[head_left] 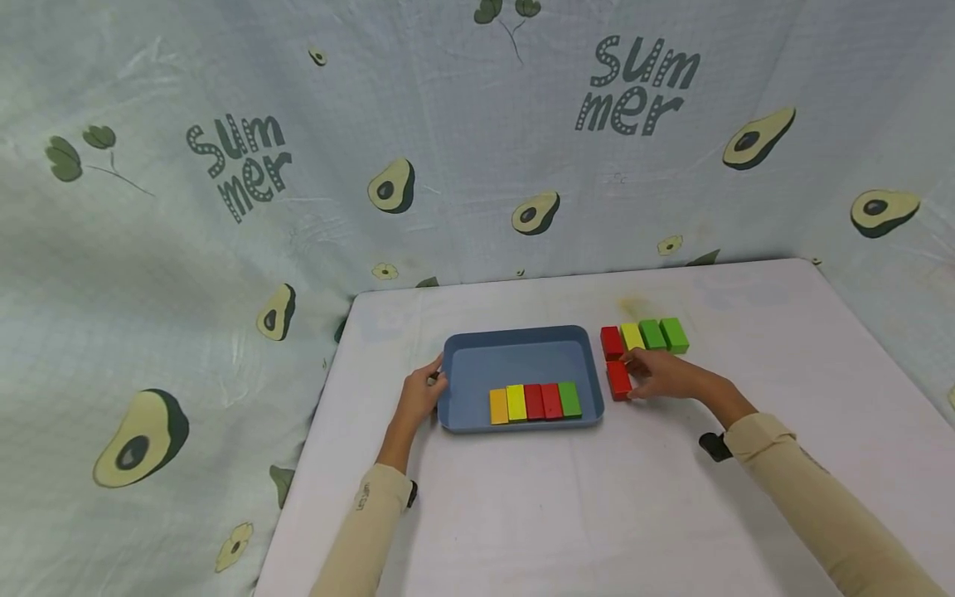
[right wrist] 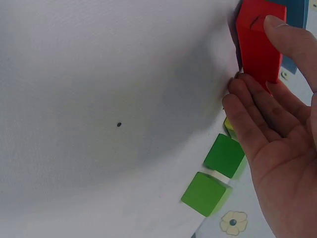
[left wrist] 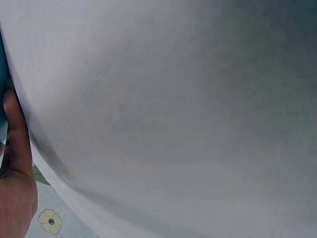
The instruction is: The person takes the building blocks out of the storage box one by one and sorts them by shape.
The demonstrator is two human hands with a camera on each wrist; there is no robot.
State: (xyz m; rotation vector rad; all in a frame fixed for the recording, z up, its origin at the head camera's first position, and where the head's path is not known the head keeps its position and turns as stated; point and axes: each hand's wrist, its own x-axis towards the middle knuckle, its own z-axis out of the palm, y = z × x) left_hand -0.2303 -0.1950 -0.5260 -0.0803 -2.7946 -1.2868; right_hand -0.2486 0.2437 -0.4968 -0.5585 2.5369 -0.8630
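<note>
Your right hand [head_left: 660, 376] grips a red block [head_left: 616, 381] between thumb and fingers, just beside the tray [head_left: 477, 365] at 3 o'clock. Your left hand [head_left: 420, 391] touches the tray's 9 o'clock side — its fingers fairly straight. Inside, toward 5 o'clock, you have a row of five coloured blocks [head_left: 533, 402]; four more blocks [head_left: 652, 334] — red, yellow, two green — line the counter [head_left: 559, 506] at the tray's 2 o'clock.
</note>
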